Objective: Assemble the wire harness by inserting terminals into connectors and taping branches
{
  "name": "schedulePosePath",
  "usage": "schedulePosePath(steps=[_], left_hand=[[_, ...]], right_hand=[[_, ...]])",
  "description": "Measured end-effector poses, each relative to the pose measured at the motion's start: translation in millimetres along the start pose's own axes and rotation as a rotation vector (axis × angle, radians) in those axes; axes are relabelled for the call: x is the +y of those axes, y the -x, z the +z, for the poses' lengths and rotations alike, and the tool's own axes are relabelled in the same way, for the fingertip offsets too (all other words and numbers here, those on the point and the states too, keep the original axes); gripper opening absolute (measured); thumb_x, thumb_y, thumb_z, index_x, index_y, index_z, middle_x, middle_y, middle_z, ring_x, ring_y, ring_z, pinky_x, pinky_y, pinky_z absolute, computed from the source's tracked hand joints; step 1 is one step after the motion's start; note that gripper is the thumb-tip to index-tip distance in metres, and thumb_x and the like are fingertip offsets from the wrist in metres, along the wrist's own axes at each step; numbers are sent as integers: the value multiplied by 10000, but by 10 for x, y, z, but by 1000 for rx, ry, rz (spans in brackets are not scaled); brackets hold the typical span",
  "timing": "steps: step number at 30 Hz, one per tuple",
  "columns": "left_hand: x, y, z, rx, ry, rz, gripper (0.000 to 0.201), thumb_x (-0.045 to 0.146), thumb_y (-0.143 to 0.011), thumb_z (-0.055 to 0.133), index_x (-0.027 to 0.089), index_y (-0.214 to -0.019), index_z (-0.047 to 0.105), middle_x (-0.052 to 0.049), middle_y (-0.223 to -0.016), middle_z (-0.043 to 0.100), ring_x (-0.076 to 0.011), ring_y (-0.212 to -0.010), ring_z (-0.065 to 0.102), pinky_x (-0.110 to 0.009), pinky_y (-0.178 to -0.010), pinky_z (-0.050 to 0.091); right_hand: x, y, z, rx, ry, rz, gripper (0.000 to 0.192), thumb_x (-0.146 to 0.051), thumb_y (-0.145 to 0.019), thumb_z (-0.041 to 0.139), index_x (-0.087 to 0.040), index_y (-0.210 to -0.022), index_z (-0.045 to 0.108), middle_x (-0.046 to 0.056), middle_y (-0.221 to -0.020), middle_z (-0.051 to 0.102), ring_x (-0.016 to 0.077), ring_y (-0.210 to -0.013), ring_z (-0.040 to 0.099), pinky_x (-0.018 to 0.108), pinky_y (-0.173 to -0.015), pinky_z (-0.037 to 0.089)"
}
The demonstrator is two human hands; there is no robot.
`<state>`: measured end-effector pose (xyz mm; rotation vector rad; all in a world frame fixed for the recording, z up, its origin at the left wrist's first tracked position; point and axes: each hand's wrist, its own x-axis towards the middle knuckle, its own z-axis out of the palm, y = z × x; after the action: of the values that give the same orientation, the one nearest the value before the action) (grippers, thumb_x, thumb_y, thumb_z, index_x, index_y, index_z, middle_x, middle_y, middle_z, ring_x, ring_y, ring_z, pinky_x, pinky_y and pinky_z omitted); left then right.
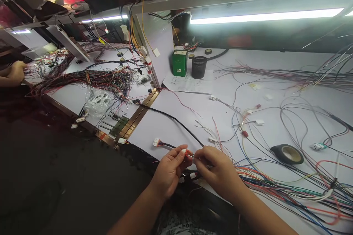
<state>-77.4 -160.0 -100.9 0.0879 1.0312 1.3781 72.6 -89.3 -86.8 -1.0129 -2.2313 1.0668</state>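
My left hand [168, 172] pinches a small white and red connector [186, 152] near the front edge of the table. Close on its right, my right hand [216, 167] has thumb and fingers pressed together on a thin wire [192, 155] that meets the connector's red face. How far the wire's tip sits inside cannot be made out. A white multi-pin plug [156, 142] on a dark cable lies just beyond my left hand. Behind my right hand runs a black sleeved cable [176, 119]. More white connectors [193, 175] hang below the hands, partly hidden.
A roll of black tape [288, 154] and a thick bundle of coloured wires [278, 183] lie at right. Farther back stand a green box [179, 63] and a black mesh cup [199, 67]. At far left, another person's hand [17, 72] is beside a wire heap [91, 79].
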Motion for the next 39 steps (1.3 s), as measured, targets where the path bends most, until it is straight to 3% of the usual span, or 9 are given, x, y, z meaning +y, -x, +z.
schedulePosePath(steps=[7, 18, 23, 30, 39], left_hand=[[-19, 32, 21, -4, -31, 8, 298, 262, -782, 707, 167, -1061, 657, -51, -906, 689, -115, -787, 630, -269, -835, 461], [-90, 21, 2, 33, -255, 3, 342, 374, -781, 691, 180, -1056, 631, -41, -825, 673, -142, -775, 621, -254, -711, 459], [-123, 2, 62, -47, -215, 7, 319, 375, -766, 703, 162, -995, 639, -26, -777, 664, -134, -678, 612, -264, -661, 471], [-141, -28, 35, -7, -128, -2, 279, 328, -776, 703, 154, -985, 643, -42, -820, 677, -131, -748, 621, -253, -718, 473], [-124, -9, 103, -44, -232, 19, 304, 371, -808, 657, 139, -992, 591, -58, -814, 663, -158, -757, 626, -282, -729, 481]], right_hand=[[49, -15, 50, 16, 110, 0, 62, -181, -804, 515, -210, -774, 561, 6, -705, 599, 153, -660, 535, 266, -601, 383], [116, 15, 104, 164, 430, -265, 172, -138, -844, 474, -194, -712, 568, 9, -642, 566, 136, -585, 474, 277, -568, 294], [163, 15, 164, 176, 436, -247, 196, -147, -853, 462, -197, -698, 571, 11, -633, 564, 135, -570, 478, 282, -547, 275], [152, 39, 95, 91, 187, -94, 86, -193, -845, 498, -214, -826, 579, 16, -744, 634, 143, -656, 575, 253, -603, 388], [209, 24, 180, 132, 265, -116, 100, -194, -858, 485, -205, -825, 579, 3, -703, 627, 139, -633, 578, 251, -578, 357]])
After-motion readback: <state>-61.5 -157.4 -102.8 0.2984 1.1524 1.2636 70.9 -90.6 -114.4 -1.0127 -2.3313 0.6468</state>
